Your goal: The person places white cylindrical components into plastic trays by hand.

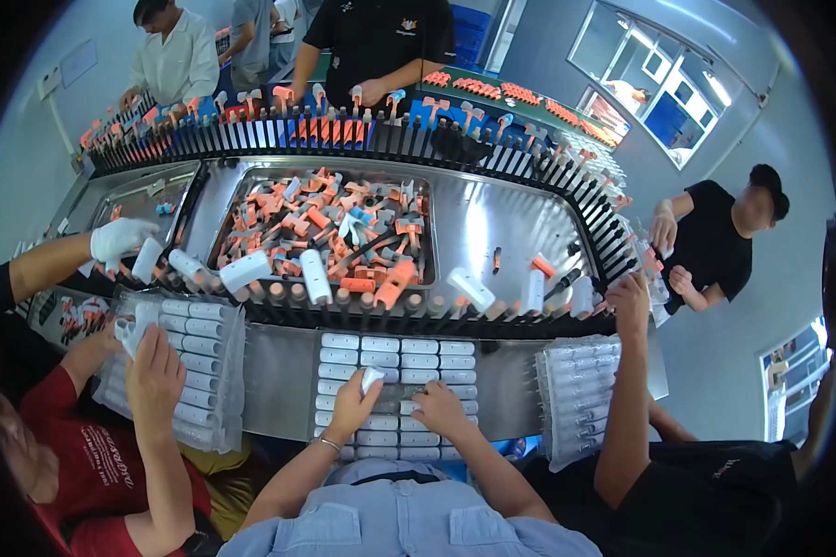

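Blue-white walls [28,139] surround the room, with a window [646,88] between one and two o'clock. I see a steel tabletop [529,218] ringed by upright pegs [241,139], several of the near ones capped with white shells [315,276]. At ten o'clock a tray [429,223] holds a heap of orange and grey parts [293,223]. At six o'clock, right below me, white pieces [420,346] lie in close columns. I have the left hand [351,408] toward seven o'clock, clamped on a white part [372,378] above the columns. The right hand [443,410], nearer half past five, bends its fingers over the pieces; I cannot tell whether it grips one. Both hands are apart, a small gap between them. Clear bags of white items stand either side, one [237,371] past eight o'clock, another [576,399] at four, each beside a co-worker's raised arm.
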A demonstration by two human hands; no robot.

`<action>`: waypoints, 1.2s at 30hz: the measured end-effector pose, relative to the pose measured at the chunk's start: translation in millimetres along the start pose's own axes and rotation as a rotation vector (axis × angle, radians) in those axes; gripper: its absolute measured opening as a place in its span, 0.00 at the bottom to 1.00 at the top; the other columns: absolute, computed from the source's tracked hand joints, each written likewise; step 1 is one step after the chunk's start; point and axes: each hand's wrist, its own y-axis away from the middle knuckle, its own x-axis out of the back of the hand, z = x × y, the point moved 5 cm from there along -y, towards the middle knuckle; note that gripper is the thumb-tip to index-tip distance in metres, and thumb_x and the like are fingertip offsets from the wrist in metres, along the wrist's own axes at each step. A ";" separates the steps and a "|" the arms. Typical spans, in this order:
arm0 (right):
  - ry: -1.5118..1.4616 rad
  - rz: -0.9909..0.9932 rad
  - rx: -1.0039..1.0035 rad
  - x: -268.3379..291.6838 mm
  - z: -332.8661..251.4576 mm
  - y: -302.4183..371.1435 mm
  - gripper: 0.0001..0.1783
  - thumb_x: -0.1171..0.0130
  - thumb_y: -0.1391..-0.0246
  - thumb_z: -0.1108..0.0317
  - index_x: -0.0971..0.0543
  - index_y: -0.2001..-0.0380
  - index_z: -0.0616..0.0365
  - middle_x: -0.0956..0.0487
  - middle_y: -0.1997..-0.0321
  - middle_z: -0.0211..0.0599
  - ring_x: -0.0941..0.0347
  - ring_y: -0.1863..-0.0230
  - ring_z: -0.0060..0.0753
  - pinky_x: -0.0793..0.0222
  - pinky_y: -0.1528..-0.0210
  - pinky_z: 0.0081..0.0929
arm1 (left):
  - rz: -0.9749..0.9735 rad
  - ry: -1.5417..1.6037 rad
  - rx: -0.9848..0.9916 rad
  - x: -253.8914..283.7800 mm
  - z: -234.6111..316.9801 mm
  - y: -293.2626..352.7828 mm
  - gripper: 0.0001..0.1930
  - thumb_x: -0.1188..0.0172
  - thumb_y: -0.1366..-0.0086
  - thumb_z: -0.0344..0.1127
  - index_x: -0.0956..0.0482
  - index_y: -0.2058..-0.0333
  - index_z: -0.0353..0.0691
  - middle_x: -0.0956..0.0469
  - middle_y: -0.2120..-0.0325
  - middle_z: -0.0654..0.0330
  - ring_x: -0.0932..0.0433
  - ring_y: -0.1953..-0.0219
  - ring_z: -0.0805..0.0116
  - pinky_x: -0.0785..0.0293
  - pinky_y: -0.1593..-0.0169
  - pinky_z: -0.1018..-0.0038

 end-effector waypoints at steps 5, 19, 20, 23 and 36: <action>0.004 -0.045 0.023 1.0 -2.0 3.7 0.17 0.42 0.54 0.63 0.26 0.59 0.57 0.31 0.57 0.45 0.36 0.52 0.49 0.37 0.50 0.41 | 0.015 -0.001 -0.051 -4.0 -4.8 1.0 0.16 0.44 0.39 0.43 0.28 0.60 0.35 0.23 0.76 0.48 0.23 0.75 0.53 0.29 0.72 0.68; -1.104 0.082 -0.326 2.6 27.6 -18.2 0.16 0.55 0.40 0.60 0.30 0.59 0.64 0.24 0.74 0.35 0.27 0.76 0.23 0.31 0.73 0.21 | 0.000 0.009 -0.012 -10.3 -1.8 0.8 0.15 0.45 0.39 0.41 0.28 0.62 0.34 0.23 0.78 0.53 0.22 0.76 0.58 0.29 0.72 0.69; -1.080 0.049 -0.364 -1.0 27.8 -18.0 0.16 0.54 0.40 0.60 0.30 0.60 0.63 0.24 0.74 0.34 0.28 0.77 0.22 0.31 0.74 0.19 | 0.008 0.018 -0.015 -9.9 -1.8 1.2 0.15 0.45 0.39 0.41 0.28 0.62 0.34 0.23 0.78 0.53 0.22 0.76 0.59 0.29 0.72 0.70; -1.244 0.092 -0.379 -19.8 40.5 -22.5 0.16 0.54 0.39 0.59 0.29 0.62 0.62 0.24 0.75 0.34 0.28 0.78 0.21 0.32 0.75 0.19 | 0.016 -0.008 -0.024 -12.7 -5.2 0.3 0.15 0.45 0.39 0.41 0.28 0.61 0.34 0.22 0.78 0.53 0.22 0.76 0.60 0.28 0.72 0.70; -1.110 1.264 -0.154 160.4 101.5 50.7 0.10 0.55 0.41 0.71 0.33 0.59 0.65 0.25 0.67 0.38 0.27 0.69 0.26 0.30 0.64 0.23 | -0.021 -0.054 -0.015 -9.8 -3.7 0.5 0.14 0.46 0.38 0.37 0.29 0.60 0.32 0.22 0.76 0.58 0.21 0.75 0.72 0.26 0.70 0.77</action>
